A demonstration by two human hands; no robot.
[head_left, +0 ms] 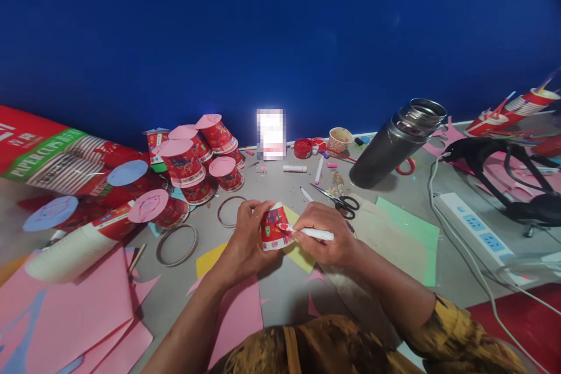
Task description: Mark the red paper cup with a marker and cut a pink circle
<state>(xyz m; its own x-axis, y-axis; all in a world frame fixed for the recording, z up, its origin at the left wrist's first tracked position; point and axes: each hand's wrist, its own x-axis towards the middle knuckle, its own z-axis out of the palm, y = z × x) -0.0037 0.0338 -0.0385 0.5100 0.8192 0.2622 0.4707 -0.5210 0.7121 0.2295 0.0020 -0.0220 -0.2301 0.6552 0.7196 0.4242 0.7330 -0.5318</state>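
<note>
My left hand [252,234] grips a red patterned paper cup [272,219] by its side, above the middle of the table. In my right hand [326,231] is a white marker [319,234], and its red tip end touches or nearly touches the cup's printed wall. Beneath the hands lie a yellow paper sheet [302,254] and a pink paper sheet [241,310]. Black-handled scissors [346,205] rest just beyond my right hand. A roll of tape [231,210] lies on its side beyond my left hand.
Pink-topped paper cups [182,163] stand stacked at the back left, near a packet of paper cups [56,155]. A dark thermos flask [390,146] leans at the back right. A power strip [482,234] with cables lies at right; another tape ring [177,244] sits left.
</note>
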